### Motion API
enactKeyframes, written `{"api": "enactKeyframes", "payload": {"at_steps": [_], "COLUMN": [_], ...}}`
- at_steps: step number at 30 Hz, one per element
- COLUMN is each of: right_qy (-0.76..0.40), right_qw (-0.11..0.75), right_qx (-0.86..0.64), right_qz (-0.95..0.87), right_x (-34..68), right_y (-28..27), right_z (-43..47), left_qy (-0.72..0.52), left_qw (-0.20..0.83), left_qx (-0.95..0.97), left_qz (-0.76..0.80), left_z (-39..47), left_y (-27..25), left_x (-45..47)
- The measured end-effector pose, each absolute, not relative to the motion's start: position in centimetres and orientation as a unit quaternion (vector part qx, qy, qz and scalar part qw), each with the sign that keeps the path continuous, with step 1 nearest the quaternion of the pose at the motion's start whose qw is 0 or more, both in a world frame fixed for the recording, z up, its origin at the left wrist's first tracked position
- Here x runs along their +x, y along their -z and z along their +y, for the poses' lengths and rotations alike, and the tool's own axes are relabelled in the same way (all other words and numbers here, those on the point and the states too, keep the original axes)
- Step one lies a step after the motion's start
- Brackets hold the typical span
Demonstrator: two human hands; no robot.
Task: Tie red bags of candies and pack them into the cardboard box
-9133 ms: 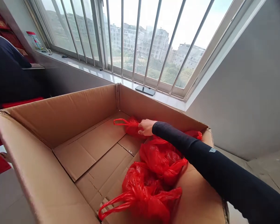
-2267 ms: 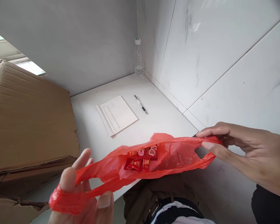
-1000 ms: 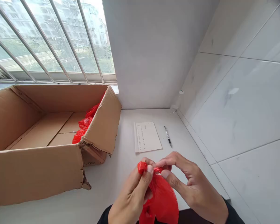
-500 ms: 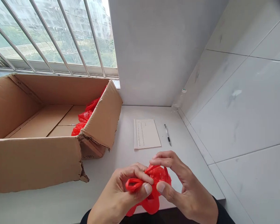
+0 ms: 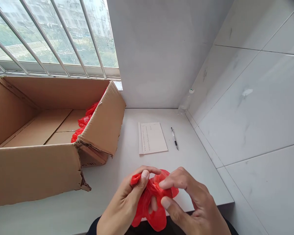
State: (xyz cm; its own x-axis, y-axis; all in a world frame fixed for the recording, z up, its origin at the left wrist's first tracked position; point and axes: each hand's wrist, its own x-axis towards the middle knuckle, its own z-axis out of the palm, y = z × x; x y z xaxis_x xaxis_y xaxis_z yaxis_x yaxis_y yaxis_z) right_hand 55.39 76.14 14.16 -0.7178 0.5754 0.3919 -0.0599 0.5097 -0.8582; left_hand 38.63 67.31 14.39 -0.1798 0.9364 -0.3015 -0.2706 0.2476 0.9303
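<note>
A thin red plastic bag (image 5: pixel 157 220), crumpled and see-through in places, hangs between my hands above the front edge of the white table. My left hand (image 5: pixel 127 200) is closed on a bunched part of it, thumb pressed over the index finger, and some of its fingers show through an opening in the bag. From the right side, my right hand (image 5: pixel 194 200) takes the bag's middle between thumb and forefinger; the tips lie a little apart with red film between them. Part of the bag is hidden behind the right fingers.
A large open cardboard box (image 5: pixel 36 173) stands on the left, several red plastic bundles (image 5: pixel 84 120) along its inner right side. Paper sheets (image 5: pixel 154 138) and a pen (image 5: pixel 174 138) lie on the table (image 5: pixel 127 143). A clear bottle (image 5: pixel 185 102) stands in the back corner by the tiled wall.
The left thumb has moved up over the bunched red loop, which is now mostly covered. The right forefinger has come down onto the bag. The view has shifted slightly.
</note>
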Motion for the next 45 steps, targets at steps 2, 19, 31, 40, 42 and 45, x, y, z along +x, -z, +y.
{"api": "enactKeyframes", "payload": {"at_steps": [2,19,31,40,42,45], "right_qy": [-0.446,-0.665,-0.604,-0.685,-0.713,-0.756], "right_qw": [0.325,0.098,0.202,0.227,0.239,0.263], "right_qx": [-0.091,-0.185,-0.215,-0.285,-0.303,-0.308], "right_qz": [-0.829,-0.717,-0.741,-0.631,-0.585,-0.514], "right_x": [55.5,53.8,54.2,54.9,54.8,54.2], "right_y": [-14.1,-11.1,-11.5,-7.7,-7.3,-8.5], "right_z": [75.9,79.6,79.6,79.9,80.0,79.4], "left_qy": [-0.542,-0.485,-0.426,-0.413,-0.424,-0.458], "left_qw": [0.598,0.043,0.06,-0.01,0.018,0.091], "left_qx": [0.286,0.647,0.675,0.624,0.578,0.494], "left_qz": [0.517,0.587,0.599,0.664,0.697,0.733], "left_z": [67.3,66.8,65.8,63.6,63.1,63.1], "left_y": [-14.7,-11.4,-9.8,-6.7,-6.2,-6.3], "left_x": [38.4,39.0,37.8,37.0,37.1,38.0]}}
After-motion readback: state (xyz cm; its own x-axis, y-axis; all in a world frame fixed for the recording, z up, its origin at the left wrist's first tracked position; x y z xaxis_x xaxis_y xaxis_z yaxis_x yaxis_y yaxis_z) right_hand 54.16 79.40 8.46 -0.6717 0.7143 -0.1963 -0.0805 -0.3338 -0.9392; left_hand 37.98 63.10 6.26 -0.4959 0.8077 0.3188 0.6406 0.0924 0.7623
